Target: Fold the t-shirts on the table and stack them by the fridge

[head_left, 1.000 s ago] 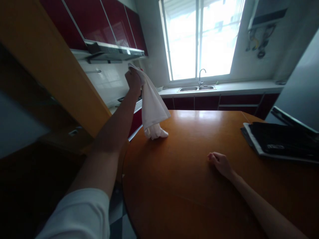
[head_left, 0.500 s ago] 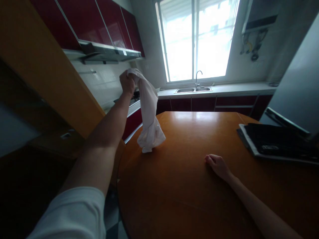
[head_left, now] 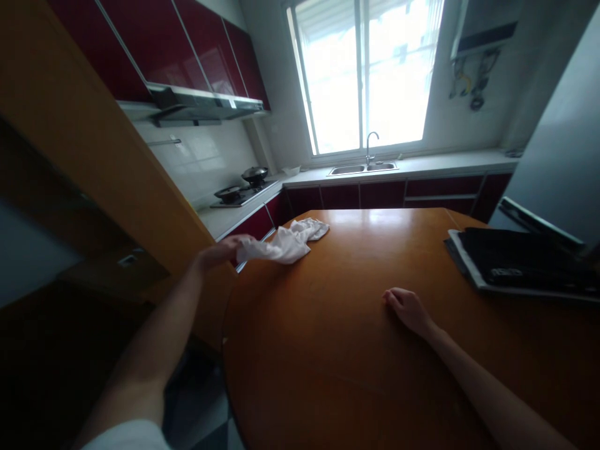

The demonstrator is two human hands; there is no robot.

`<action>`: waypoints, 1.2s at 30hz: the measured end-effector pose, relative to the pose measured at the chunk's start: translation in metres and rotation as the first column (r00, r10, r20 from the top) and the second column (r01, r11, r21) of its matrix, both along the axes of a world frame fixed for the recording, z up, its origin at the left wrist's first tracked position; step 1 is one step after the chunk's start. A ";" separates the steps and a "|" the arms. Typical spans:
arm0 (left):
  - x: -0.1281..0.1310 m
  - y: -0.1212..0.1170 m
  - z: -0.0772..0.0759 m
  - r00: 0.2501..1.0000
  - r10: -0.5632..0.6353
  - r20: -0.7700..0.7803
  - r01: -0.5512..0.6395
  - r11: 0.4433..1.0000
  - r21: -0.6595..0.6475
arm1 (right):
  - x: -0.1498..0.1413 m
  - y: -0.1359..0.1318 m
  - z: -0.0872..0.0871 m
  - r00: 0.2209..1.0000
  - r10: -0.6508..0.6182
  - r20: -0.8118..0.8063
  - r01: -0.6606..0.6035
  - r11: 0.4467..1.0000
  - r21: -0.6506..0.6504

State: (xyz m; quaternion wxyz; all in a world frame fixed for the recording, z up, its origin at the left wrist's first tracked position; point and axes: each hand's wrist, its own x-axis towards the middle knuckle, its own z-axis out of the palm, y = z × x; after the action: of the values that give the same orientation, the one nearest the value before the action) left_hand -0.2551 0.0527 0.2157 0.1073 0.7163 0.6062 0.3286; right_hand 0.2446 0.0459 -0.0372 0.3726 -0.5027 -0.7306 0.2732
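My left hand (head_left: 230, 248) reaches out past the left edge of the wooden table (head_left: 347, 325) and grips one end of a white cloth (head_left: 285, 244). From my fingers the cloth stretches rightward, with its far part crumpled on the tabletop. The held end is slightly blurred. My right hand (head_left: 407, 307) rests on the table right of the middle, its fingers curled closed. Whether anything is inside that hand is hidden.
A black bag-like stack (head_left: 520, 259) lies at the table's right side. Behind are a sink (head_left: 363, 167), a counter (head_left: 431, 164) and a stove (head_left: 241, 194) with pans. A wooden post (head_left: 117, 169) slants along the left.
My left hand has dropped from its raised position. The cloth, which hung down from it, now lies stretched and crumpled across the table's far left edge. My right hand has stayed put.
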 end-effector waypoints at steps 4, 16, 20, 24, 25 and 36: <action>-0.061 -0.006 -0.040 0.993 -0.090 -0.080 -0.013 0.580 -0.814 | -0.002 0.000 0.002 0.998 -0.028 0.047 0.029 1.000 -0.007; 0.031 0.087 -0.212 0.910 -0.027 -0.413 -0.094 0.958 -0.271 | 0.001 -0.002 0.002 1.000 0.001 0.008 0.000 0.999 -0.038; 0.038 0.121 -0.229 0.896 0.029 -0.443 -0.158 0.953 -0.259 | -0.002 -0.002 0.005 1.000 -0.010 0.007 0.010 0.999 -0.039; 0.032 0.160 -0.222 0.886 0.125 -0.447 -0.261 0.930 -0.257 | -0.004 -0.001 0.006 1.000 -0.017 0.016 0.017 0.999 -0.049; 0.032 0.167 -0.220 0.881 0.154 -0.447 -0.289 0.924 -0.251 | -0.004 -0.001 0.006 1.000 -0.016 0.016 0.017 0.999 -0.052; 0.028 0.147 -0.215 0.780 0.452 -0.433 -0.554 0.820 -0.143 | -0.004 0.000 0.006 1.000 -0.007 0.015 0.008 0.999 -0.037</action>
State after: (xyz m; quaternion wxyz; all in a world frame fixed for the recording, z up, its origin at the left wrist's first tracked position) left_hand -0.2268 0.1999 0.0006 -0.0111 0.5554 0.8233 0.1167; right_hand 0.2406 0.0459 -0.0309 0.3588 -0.5143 -0.7263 0.2815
